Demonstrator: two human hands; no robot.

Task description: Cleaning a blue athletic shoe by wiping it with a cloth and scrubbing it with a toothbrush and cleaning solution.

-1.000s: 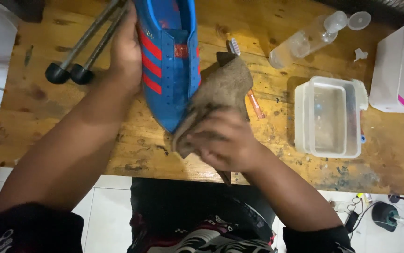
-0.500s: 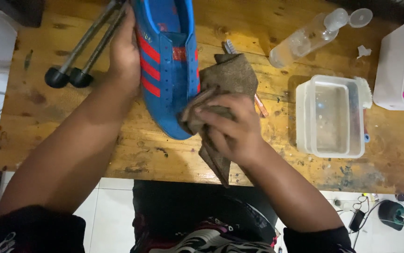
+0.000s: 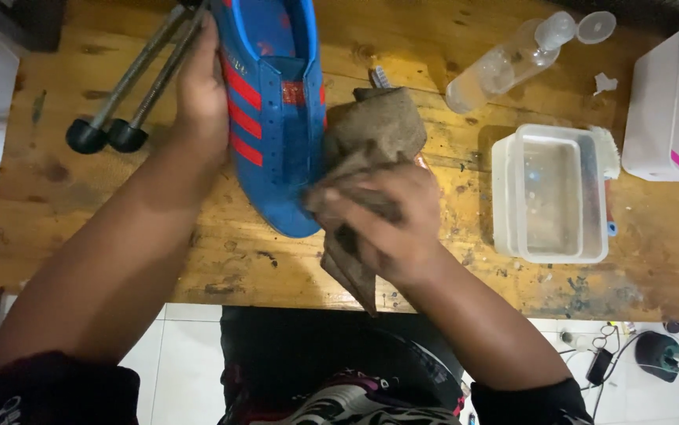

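Two bare hands work at the near edge of a scarred wooden workbench (image 3: 80,236). Nearest the body, at about 5 o'clock from the centre of the view, the right hand (image 3: 391,224) is clenched around a brown cloth (image 3: 371,134), fingers curled over its bunched middle and pressing it against the toe side of a blue shoe (image 3: 276,118). A loose tail of the cloth hangs down past the hand toward 6 o'clock, and the rest of it lies spread up toward 12 o'clock, beside the shoe.

The shoe lies toe toward the body, its heel end running out of the top edge at 12 o'clock, with red stripes on its side and a red tab on the tongue. The left hand (image 3: 202,98), at 10 o'clock, grasps the shoe's striped side, palm flat against it and fingers wrapped around the far part.

Just beyond that hand, at 10 to 11 o'clock, two metal rods with black rubber feet (image 3: 107,135) slant across the bench. At 3 o'clock stands a clear plastic tub (image 3: 548,193). Farther off, at 1 o'clock, a clear bottle (image 3: 505,67) lies on its side, and a white box (image 3: 670,110) sits at 2 o'clock.
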